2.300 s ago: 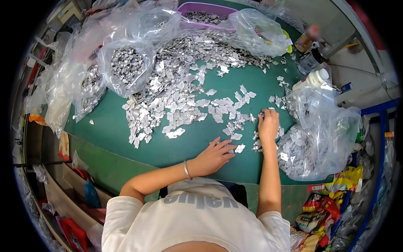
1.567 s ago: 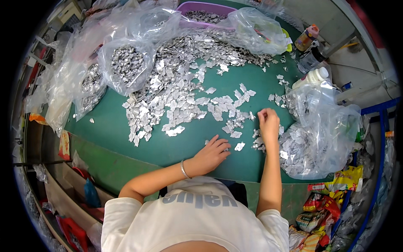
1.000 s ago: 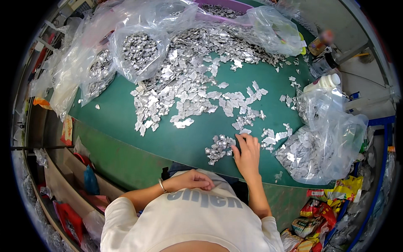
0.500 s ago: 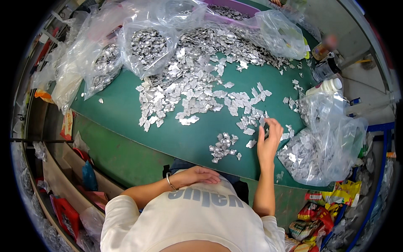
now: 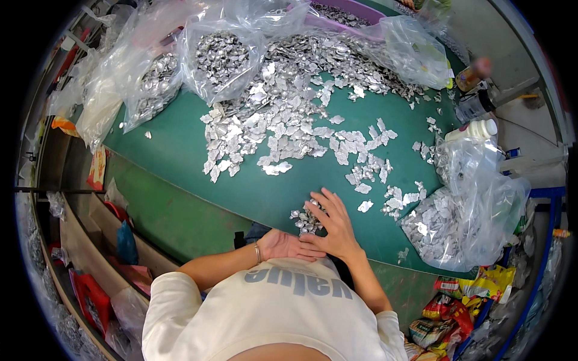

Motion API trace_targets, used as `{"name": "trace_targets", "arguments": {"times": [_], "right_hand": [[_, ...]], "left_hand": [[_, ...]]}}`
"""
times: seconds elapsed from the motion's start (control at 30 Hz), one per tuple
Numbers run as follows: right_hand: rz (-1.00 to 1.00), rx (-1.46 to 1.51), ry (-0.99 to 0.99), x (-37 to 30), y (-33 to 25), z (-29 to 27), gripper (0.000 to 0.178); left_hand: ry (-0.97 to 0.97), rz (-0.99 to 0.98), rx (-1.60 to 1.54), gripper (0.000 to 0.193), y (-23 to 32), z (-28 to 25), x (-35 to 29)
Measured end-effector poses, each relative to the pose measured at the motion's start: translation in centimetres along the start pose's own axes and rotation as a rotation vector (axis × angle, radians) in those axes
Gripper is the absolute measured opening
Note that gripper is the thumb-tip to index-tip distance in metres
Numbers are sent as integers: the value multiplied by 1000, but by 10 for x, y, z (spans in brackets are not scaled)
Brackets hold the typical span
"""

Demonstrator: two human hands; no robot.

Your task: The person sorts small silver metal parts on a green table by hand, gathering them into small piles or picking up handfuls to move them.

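My right hand (image 5: 335,230), palm down with its fingers spread, lies over a small cluster of silvery metal pieces (image 5: 305,222) near the green table's (image 5: 180,150) front edge. Part of that cluster is hidden under the fingers. Just below it, at the edge, my left hand (image 5: 283,245) is turned palm up with its fingers loosely stretched out. The right thumb and lower palm overlap the left fingertips. I see nothing held in the left palm. A big spread of flat, wavy-edged silvery pieces (image 5: 289,126) covers the table beyond my hands.
Clear plastic bags of metal pieces stand at the back left (image 5: 221,66) and right (image 5: 442,225). A purple bin (image 5: 370,30) sits at the far side. A white bottle (image 5: 475,129) lies at the right. Colourful packets (image 5: 494,283) are heaped below the table's right end.
My right hand has come left and nearer, from the scattered pieces at the right to the small cluster. My left hand has turned palm up at the table edge.
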State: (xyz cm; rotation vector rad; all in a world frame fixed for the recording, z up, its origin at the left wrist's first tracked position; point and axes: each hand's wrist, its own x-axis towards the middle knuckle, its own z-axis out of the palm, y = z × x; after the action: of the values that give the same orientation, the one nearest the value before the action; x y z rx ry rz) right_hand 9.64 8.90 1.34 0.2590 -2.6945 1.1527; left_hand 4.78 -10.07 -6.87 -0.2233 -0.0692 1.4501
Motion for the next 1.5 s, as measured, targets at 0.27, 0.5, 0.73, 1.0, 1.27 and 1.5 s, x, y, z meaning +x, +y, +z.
{"name": "trace_targets", "arguments": {"times": [0.27, 0.5, 0.73, 1.0, 1.27, 1.5], "right_hand": [[-169, -46, -234, -1, -4, 19, 52], [-246, 205, -350, -27, -26, 29, 30], [-82, 624, -242, -14, -39, 26, 20], [145, 505, 294, -3, -18, 15, 8], [204, 393, 302, -7, -14, 29, 9], [205, 356, 301, -8, -17, 29, 9]], "left_hand": [[-236, 124, -263, 78, -4, -6, -3], [231, 50, -363, 47, 0, -60, -14], [654, 16, -62, 36, 4, -15, -9], [409, 107, 45, 33, 9, -36, -103], [247, 535, -23, 34, 117, 150, -99], [525, 1489, 563, 44, 247, 256, -67]]}}
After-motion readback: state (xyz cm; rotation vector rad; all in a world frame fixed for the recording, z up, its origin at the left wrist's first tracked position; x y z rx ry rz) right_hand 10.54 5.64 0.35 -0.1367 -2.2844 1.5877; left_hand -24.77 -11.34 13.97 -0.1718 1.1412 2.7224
